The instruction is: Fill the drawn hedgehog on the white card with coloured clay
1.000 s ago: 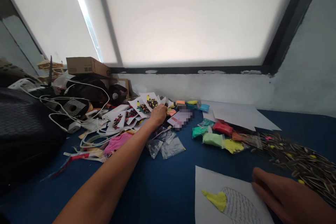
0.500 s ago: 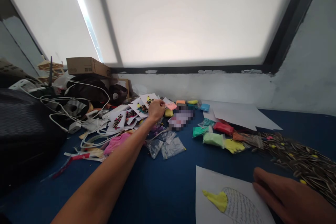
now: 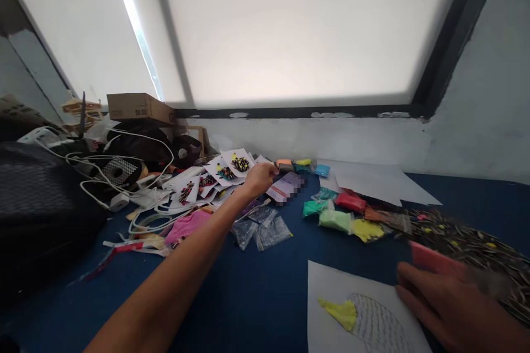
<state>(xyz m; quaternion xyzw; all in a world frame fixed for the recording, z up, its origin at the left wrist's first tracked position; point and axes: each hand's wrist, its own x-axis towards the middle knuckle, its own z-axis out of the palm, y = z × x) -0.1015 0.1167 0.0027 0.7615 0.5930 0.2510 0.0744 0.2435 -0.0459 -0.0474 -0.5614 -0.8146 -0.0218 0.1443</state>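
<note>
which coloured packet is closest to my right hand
The pinkish-red packet, blurred, just beyond your right hand; the red packet and the others lie farther away.

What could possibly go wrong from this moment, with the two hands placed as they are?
The right hand is at the edge of the sheet, so a slip might shift it or smear the yellow shape. The blurred pink packet appears close to the seed pile and could scatter some seeds. The left forearm passes beside the clear bags; a sideways sweep might drag them.
</note>
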